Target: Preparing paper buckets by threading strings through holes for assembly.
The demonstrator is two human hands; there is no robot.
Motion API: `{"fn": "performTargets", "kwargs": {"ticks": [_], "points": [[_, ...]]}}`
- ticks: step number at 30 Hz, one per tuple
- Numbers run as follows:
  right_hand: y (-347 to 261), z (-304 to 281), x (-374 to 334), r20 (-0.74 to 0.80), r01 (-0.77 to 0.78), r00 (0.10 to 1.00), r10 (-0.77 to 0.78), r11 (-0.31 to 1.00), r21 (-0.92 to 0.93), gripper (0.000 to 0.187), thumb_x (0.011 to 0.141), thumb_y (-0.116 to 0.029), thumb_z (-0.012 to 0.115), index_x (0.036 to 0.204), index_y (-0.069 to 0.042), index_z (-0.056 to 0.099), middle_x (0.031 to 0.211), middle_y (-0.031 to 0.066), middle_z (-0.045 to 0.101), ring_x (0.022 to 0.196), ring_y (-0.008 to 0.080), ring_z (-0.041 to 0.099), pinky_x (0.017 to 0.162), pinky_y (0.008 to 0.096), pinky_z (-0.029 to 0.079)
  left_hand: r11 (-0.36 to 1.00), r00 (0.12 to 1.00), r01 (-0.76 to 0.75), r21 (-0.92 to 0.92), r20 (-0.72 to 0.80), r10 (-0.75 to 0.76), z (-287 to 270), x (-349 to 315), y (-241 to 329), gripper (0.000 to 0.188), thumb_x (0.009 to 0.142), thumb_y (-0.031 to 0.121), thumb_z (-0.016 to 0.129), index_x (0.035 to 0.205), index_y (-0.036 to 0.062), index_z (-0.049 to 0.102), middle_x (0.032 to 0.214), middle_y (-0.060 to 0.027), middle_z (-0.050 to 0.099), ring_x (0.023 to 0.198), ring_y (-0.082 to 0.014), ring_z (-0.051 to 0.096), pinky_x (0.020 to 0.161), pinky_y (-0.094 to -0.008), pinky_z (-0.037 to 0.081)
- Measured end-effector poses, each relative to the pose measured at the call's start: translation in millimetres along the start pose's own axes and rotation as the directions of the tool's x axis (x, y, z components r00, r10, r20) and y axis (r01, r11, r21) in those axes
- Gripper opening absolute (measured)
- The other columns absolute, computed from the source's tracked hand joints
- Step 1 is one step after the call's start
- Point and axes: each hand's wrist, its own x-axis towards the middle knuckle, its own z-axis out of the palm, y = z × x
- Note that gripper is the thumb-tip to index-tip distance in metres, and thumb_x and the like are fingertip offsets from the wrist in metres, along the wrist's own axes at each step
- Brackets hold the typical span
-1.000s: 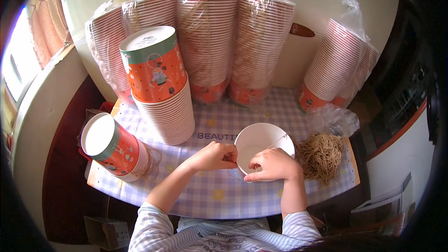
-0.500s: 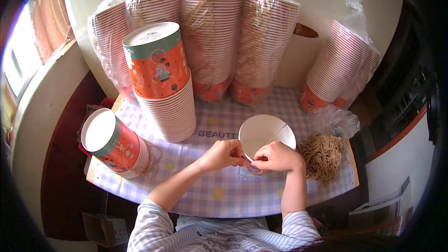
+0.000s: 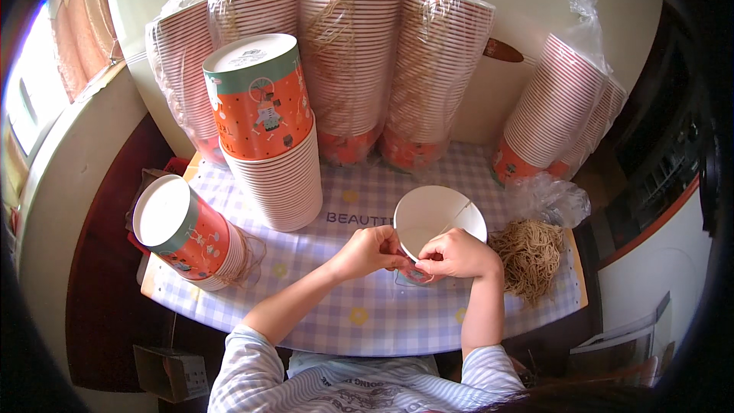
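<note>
On checked table [image 3: 367,313], both hands' grip closed on paper cup [image 3: 437,218], rubber bands [image 3: 530,254] beside.

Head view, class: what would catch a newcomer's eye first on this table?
A wall of bagged paper cup stacks lines the back of the checked table. In front on the left stands a tall upside-down stack of orange cups, with a shorter stack tipped beside it. At the centre, the left hand and right hand hold one white-bottomed cup, beside a heap of tan rubber bands.
</note>
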Motion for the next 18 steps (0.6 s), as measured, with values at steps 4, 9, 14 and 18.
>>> {"fn": "performTargets", "kwargs": {"ticks": [4,9,14,18], "points": [[1.3,0.7,0.3,-0.004,0.008,1.0,-0.008,1.0,-0.012,0.02,0.074,-0.021,0.064,0.081,-0.002,0.066,0.069,0.0133,0.063,0.061,0.0232,0.062,0.057,0.03,0.047,1.0,1.0,-0.01,0.002,-0.01,0.01,0.7,0.5,-0.4,0.027,0.072,0.009,0.072,0.068,0.0024,0.047,0.061,-0.0033,0.057,0.059,-0.0058,0.055,0.053,-0.0218,0.046],[1.1,1.9,1.0,0.0,0.009,1.0,-0.009,1.0,-0.006,0.023,0.073,-0.023,0.065,0.081,-0.001,0.066,0.07,0.0132,0.063,0.062,0.0226,0.063,0.058,0.0292,0.048,1.0,1.0,-0.008,-0.002,-0.019,0.008,1.1,0.1,1.8,0.027,0.072,0.008,0.072,0.068,0.0028,0.046,0.06,-0.0028,0.056,0.059,-0.0057,0.055,0.053,-0.0218,0.045],[-1.0,3.3,3.5,0.035,-0.014,0.999,0.015,0.999,-0.035,0.022,0.075,-0.022,0.064,0.081,-0.001,0.065,0.07,0.0134,0.064,0.063,0.0221,0.063,0.058,0.0288,0.048,1.0,0.999,0.029,-0.005,-0.035,-0.029,2.5,-0.4,5.8,0.028,0.071,0.006,0.072,0.07,0.0019,0.044,0.061,-0.0024,0.055,0.061,-0.0065,0.056,0.053,-0.0222,0.047],[2.1,3.1,5.7,0.083,-0.029,0.996,0.027,0.999,0.029,0.02,0.078,-0.02,0.059,0.083,-0.002,0.065,0.071,0.0125,0.064,0.063,0.022,0.064,0.059,0.0288,0.049,1.0,0.999,0.02,0.02,-0.048,-0.019,2.6,0.1,2.2,0.03,0.07,0.005,0.072,0.07,0.0018,0.043,0.063,-0.0026,0.054,0.062,-0.0073,0.057,0.054,-0.0227,0.049]]}}
